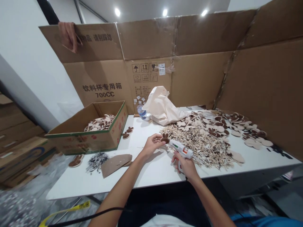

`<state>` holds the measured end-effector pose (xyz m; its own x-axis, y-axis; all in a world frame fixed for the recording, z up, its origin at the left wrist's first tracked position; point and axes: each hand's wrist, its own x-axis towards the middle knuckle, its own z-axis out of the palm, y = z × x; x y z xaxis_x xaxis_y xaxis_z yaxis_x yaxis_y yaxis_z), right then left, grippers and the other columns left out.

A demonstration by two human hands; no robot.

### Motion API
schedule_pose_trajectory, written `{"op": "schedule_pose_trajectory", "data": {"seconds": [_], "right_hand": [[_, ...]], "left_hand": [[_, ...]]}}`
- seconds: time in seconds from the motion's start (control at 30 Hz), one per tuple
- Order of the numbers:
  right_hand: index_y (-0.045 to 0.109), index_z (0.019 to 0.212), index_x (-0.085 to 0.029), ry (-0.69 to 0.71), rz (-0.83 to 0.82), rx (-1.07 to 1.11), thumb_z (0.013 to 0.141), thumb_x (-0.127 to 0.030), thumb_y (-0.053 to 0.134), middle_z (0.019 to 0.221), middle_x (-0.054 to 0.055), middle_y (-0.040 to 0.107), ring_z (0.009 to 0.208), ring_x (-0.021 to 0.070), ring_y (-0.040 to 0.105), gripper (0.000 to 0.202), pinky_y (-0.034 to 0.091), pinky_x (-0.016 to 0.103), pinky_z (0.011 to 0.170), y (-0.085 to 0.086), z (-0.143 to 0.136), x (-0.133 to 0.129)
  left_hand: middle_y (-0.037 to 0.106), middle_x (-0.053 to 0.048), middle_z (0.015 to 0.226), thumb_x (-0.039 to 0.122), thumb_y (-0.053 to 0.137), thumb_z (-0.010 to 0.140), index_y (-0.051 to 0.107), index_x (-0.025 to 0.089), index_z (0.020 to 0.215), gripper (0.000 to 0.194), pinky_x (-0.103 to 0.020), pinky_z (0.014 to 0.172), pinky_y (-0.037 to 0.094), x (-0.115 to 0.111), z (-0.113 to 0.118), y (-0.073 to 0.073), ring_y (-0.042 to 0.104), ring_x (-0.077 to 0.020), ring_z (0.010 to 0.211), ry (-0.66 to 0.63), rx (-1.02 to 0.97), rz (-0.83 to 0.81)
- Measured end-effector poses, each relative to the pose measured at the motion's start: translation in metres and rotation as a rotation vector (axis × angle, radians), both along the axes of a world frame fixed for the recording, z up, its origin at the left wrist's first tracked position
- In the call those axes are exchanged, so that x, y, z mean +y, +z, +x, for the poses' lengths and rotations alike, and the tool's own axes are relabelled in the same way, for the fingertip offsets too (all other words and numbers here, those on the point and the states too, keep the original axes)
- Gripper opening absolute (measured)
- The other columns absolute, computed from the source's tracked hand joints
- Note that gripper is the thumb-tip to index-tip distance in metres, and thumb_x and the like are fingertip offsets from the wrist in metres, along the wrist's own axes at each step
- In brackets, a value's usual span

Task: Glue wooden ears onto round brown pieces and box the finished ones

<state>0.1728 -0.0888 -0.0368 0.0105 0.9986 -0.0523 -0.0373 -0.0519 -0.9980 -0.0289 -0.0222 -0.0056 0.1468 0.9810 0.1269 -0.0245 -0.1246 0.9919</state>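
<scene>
Between the thumb and fingers of my left hand (152, 145) is a brown felt rabbit-head piece (165, 138) with a pale edge. Wrapped round the handle of a white glue gun (181, 148) is my right hand (186, 164). The gun's nozzle points left, close to the felt piece; whether it touches cannot be made out. Just beyond the gun lies a wide heap of thin cream strips (203, 146). Behind and right of it, brown and cream felt pieces (213, 124) are piled.
A cardboard box (90, 142) holding felt pieces stands left. Near it lie dark scraps (97, 162) and a cardboard piece (115, 164). A cream cloth bag (162, 107) and plastic bottle (141, 112) stand behind. Cardboard walls (199, 78) enclose the table; another person's hand (69, 36) rests on top.
</scene>
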Motion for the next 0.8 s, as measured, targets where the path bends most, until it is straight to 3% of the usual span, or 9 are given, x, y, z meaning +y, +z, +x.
{"op": "schedule_pose_trajectory", "data": {"seconds": [0.17, 0.8], "right_hand": [[0.07, 0.065, -0.019, 0.014, -0.023, -0.083, 0.089, -0.058, 0.062, 0.046, 0.0, 0.057, 0.035, 0.0115, 0.045, 0.046, 0.038, 0.023, 0.039, -0.0013, 0.0022, 0.0002], [0.067, 0.06, -0.021, 0.044, -0.078, -0.174, 0.086, -0.056, 0.055, 0.046, -0.001, 0.057, 0.037, 0.0127, 0.05, 0.045, 0.039, 0.024, 0.043, -0.006, 0.004, 0.0046]], "left_hand": [[0.075, -0.006, 0.095, 0.048, 0.097, 0.068, 0.074, 0.021, 0.099, 0.048, -0.03, 0.079, 0.05, 0.001, 0.0002, -0.0004, 0.074, -0.0221, 0.09, -0.001, 0.017, 0.036], [0.075, -0.006, 0.096, 0.045, 0.097, 0.068, 0.073, 0.02, 0.101, 0.048, -0.029, 0.08, 0.051, 0.0023, 0.0002, -0.0037, 0.074, -0.0207, 0.089, -0.033, -0.016, 0.029]]}}
